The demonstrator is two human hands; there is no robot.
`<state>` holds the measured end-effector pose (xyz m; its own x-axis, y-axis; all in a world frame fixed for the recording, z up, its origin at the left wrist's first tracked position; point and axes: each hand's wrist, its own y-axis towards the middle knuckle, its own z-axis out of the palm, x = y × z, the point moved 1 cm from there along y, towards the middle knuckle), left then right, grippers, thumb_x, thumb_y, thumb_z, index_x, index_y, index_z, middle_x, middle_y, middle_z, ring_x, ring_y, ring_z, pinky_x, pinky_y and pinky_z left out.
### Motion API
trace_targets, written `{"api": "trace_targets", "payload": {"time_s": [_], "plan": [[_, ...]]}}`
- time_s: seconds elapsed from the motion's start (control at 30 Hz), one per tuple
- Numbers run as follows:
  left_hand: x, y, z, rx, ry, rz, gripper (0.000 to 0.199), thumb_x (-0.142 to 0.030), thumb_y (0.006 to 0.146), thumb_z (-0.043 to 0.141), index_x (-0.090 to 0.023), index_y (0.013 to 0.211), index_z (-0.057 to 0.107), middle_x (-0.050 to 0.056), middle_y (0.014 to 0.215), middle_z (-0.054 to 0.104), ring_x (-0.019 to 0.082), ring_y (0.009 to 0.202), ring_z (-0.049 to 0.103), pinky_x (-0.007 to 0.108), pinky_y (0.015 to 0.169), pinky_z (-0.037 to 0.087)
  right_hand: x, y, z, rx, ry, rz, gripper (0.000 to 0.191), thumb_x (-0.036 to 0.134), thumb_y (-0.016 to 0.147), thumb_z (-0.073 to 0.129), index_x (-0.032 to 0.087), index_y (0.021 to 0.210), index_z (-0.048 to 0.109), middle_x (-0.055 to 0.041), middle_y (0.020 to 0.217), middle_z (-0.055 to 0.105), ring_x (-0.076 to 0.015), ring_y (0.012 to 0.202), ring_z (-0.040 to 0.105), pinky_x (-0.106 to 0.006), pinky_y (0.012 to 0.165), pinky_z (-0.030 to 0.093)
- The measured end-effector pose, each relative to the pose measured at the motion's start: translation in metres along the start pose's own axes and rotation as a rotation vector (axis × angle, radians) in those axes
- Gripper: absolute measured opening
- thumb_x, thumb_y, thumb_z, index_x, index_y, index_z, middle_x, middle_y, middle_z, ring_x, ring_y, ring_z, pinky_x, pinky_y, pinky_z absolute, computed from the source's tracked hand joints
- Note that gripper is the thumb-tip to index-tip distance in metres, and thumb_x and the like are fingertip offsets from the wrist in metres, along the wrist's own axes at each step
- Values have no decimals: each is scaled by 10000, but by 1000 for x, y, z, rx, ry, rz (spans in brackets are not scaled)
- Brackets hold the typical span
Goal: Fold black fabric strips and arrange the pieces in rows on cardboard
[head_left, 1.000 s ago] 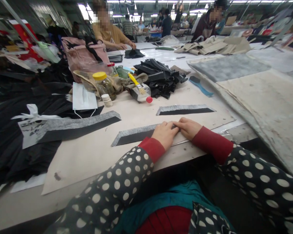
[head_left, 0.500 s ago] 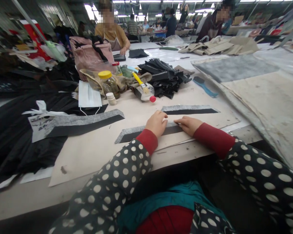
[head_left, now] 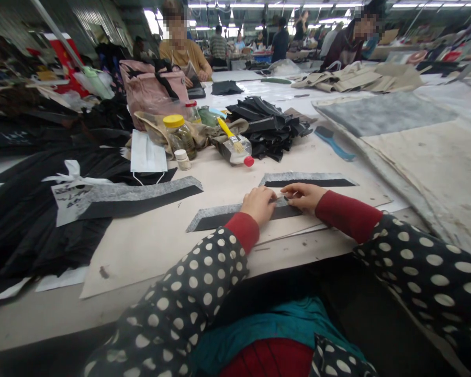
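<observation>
The grey-and-black strip lies flat under both hands. The left hand rests across it, fingers curled, grip unclear, probably steadying it; the right hand pinches its far edge, seemingly for control. Just beyond them, a second strip sits conveniently reachable.

The left hand lies over a grey-and-black cloth strip, and the right hand has its fingertips at the strip's far right part; whether either pinches it is hard to see. A similar strip lies just behind. Beyond, on the bench, a yellow-handled brush rests on a plastic bottle, beside a pile of black cloth pieces.
</observation>
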<state>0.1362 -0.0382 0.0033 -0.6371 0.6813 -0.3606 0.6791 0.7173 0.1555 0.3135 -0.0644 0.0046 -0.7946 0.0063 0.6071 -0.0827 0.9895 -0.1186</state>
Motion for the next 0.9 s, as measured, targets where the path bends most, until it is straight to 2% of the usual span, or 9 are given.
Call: {"api": "trace_targets", "payload": {"time_s": [0.13, 0.37, 0.57, 0.67, 0.77, 0.9], "plan": [[0, 2, 0, 2, -19, -3, 134, -256, 772, 520, -230, 900, 551, 17, 956, 563, 174, 918, 486, 333, 805, 410, 0, 1, -1, -20, -116, -156, 285, 133, 657, 523, 162, 924, 622, -34, 835, 579, -118, 711, 545, -250, 697, 453], [1, 1, -1, -28, -5, 61, 119, -237, 772, 517, -226, 869, 586, 18, 919, 574, 166, 890, 500, 313, 799, 414, 1, -4, 2, -55, -231, -263, 228, 123, 683, 485, 143, 872, 611, -37, 802, 535, -107, 675, 517, -217, 615, 420], [-3, -1, -3, -10, 118, 121, 144, -233, 812, 460, -217, 849, 598, 22, 907, 568, 177, 888, 491, 308, 776, 418, 12, -11, 4, -82, -454, -413, 230, 94, 726, 427, 150, 851, 612, -65, 862, 539, -139, 777, 514, -247, 702, 398], [-9, -3, -4, 1, 219, 179, 194, -219, 846, 389, -191, 846, 581, 44, 910, 553, 190, 899, 479, 319, 748, 421, 20, -13, 12, -49, -651, -389, 230, 69, 726, 418, 130, 830, 614, -89, 854, 545, -163, 782, 506, -271, 716, 384], [-11, -6, -5, 32, 289, 224, 220, -183, 859, 342, -172, 868, 561, 66, 941, 537, 197, 931, 465, 333, 743, 422, 32, -19, 19, -46, -816, -295, 221, 74, 750, 407, 117, 821, 611, -109, 859, 551, -183, 784, 498, -282, 686, 369], [0, -7, -7, 87, 199, 232, 234, -198, 853, 357, -222, 955, 566, 37, 1001, 539, 170, 942, 478, 324, 801, 420, 44, -28, 24, -116, -876, -253, 200, 136, 785, 407, 125, 817, 604, -113, 879, 556, -195, 813, 483, -282, 654, 352]]}}
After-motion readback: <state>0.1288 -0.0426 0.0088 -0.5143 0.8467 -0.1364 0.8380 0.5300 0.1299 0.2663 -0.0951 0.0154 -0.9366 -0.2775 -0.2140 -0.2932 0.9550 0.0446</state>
